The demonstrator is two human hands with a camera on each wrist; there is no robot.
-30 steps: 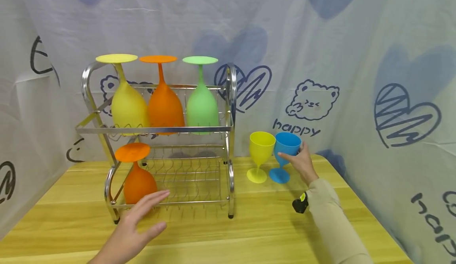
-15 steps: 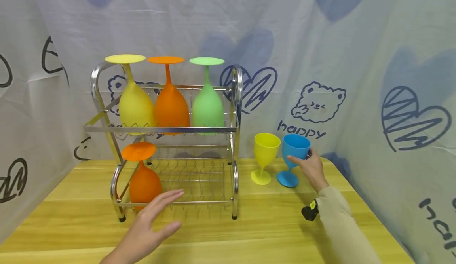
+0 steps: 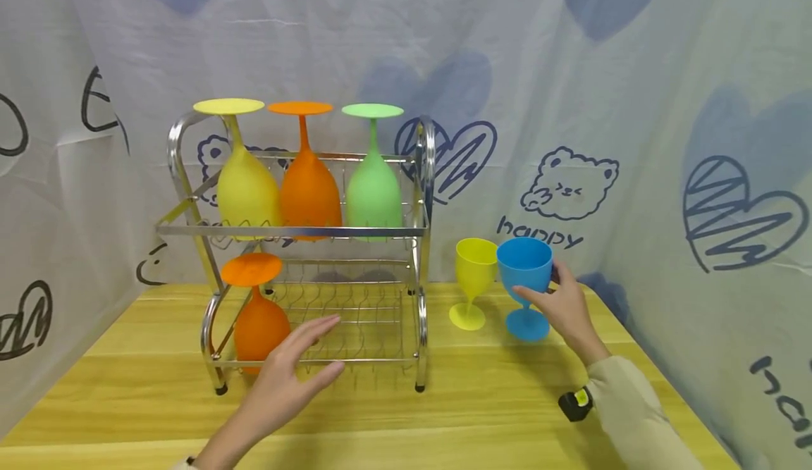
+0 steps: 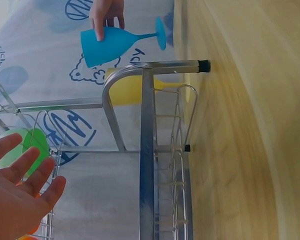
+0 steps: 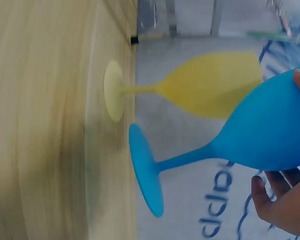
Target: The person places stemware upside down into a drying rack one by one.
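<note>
My right hand [image 3: 567, 308] grips the bowl of a blue plastic goblet [image 3: 525, 266] from its right side, thumb in front. The goblet is mouth up and slightly tilted; in the right wrist view its round foot [image 5: 146, 170] is off the wooden table. Just left of it a yellow goblet [image 3: 476, 269] stands upright on the table. My left hand [image 3: 288, 378] hovers in front of the metal dish rack [image 3: 292, 231], fingers spread and holding nothing. It partly overlaps an orange goblet [image 3: 259, 325] standing upside down on the lower tier.
Upside down on the rack's upper tier are a pale yellow goblet [image 3: 244, 188], another orange goblet [image 3: 309, 188] and a green goblet [image 3: 374, 188]. The lower tier's wire grid [image 3: 355, 315] is bare right of its orange goblet. Patterned curtains [image 3: 634, 89] close in the table.
My right hand has closed on the blue goblet and lifted it off the table, bringing it nearer. My left hand has moved slightly right; the head view has shifted a little.
</note>
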